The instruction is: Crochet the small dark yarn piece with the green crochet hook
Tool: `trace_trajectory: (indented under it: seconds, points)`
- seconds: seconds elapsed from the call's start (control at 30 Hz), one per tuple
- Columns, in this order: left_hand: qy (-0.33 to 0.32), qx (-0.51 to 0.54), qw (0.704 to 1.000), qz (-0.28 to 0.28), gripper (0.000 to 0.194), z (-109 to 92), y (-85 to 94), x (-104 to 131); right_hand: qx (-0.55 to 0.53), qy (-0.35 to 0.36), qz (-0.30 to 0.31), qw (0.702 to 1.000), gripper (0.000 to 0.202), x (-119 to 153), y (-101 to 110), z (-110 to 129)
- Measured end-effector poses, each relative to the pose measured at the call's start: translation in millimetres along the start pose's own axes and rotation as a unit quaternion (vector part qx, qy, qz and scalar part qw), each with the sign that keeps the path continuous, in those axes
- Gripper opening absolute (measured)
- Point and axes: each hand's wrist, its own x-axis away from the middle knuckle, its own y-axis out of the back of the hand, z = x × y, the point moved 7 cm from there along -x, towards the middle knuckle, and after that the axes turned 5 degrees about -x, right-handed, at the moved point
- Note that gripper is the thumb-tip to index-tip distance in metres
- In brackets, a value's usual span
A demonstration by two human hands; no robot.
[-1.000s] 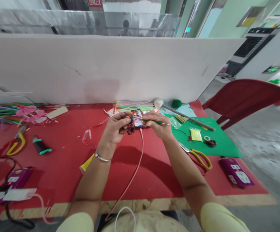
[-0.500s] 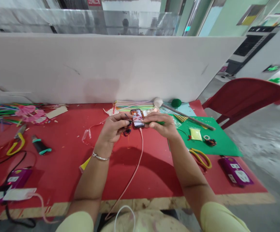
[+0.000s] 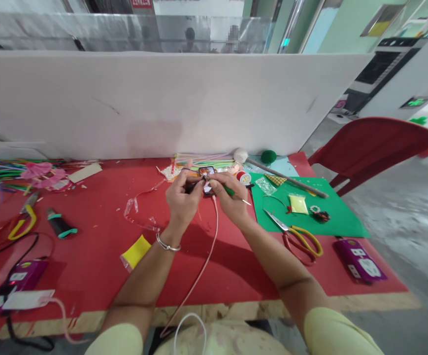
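Note:
My left hand (image 3: pixel 184 198) is closed, its thumb and fingertips pinching a small dark piece of cord work that is mostly hidden by the fingers. A dark strand loops above that hand. My right hand (image 3: pixel 233 199) meets it at the fingertips and is closed around a slim tool with a green handle (image 3: pixel 229 191). The tool's thin pale end sticks out past the palm to the lower right. Just behind the fingertips lies a phone (image 3: pixel 208 170) with a lit screen, partly covered by my hands. A pink cable (image 3: pixel 214 236) runs from it toward me.
Scissors (image 3: pixel 297 236) and a yellow packet (image 3: pixel 298 204) lie right, by a green sheet (image 3: pixel 332 197). A yellow pouch (image 3: pixel 136 251) is beside my left forearm. Cutters (image 3: pixel 60 223), more scissors (image 3: pixel 25 219) and a power bank (image 3: pixel 25 276) lie left. A white panel (image 3: pixel 199 103) stands behind.
My hands have come together, the right moving left and down toward the left. The green-handled tool has turned, its pale end now showing beyond my right palm. The scissors and yellow pouch are less covered.

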Motion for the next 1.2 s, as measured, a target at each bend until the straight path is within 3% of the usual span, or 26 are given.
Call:
trace_trajectory:
  seconds: [0.07, 0.13, 0.23, 0.3, 0.37, 0.47, 0.63, 0.83, 1.2]
  points:
    - [0.049, 0.069, 0.996, -0.001, 0.049, 3, -3.1, 1, 0.004, 0.024, -0.032, 0.999, 0.017, 5, 1, 1]
    - [0.139, 0.166, 0.976, 0.04, 0.045, 12, -10.5, 1, -0.031, 0.005, -0.056, 0.998, 0.021, 9, 1, -8]
    - [0.26, 0.249, 0.923, 0.133, 0.041, 22, -19.5, 1, -0.163, -0.116, -0.048, 0.979, 0.032, 9, 0, -40]
    - [0.284, 0.246, 0.912, 0.166, 0.041, 24, -17.7, -1, -0.259, -0.216, -0.003, 0.941, 0.043, 6, -4, -60]
    - [0.278, 0.215, 0.918, 0.182, 0.046, 23, -14.8, -3, -0.306, -0.28, 0.041, 0.909, 0.048, 1, -2, -70]
    - [0.259, 0.167, 0.932, 0.188, 0.053, 20, -12.8, -4, -0.313, -0.314, 0.083, 0.893, 0.046, -7, 10, -72]
    - [0.236, 0.13, 0.939, 0.215, 0.051, 14, -14.8, -3, -0.291, -0.325, 0.082, 0.896, 0.047, -13, 23, -66]
    - [0.234, 0.135, 0.935, 0.228, 0.034, 14, -14.3, -3, -0.295, -0.329, 0.096, 0.892, 0.048, -13, 20, -62]
    - [0.226, 0.102, 0.938, 0.241, 0.041, 12, -10.4, -5, -0.273, -0.329, 0.085, 0.9, 0.047, -15, 27, -63]
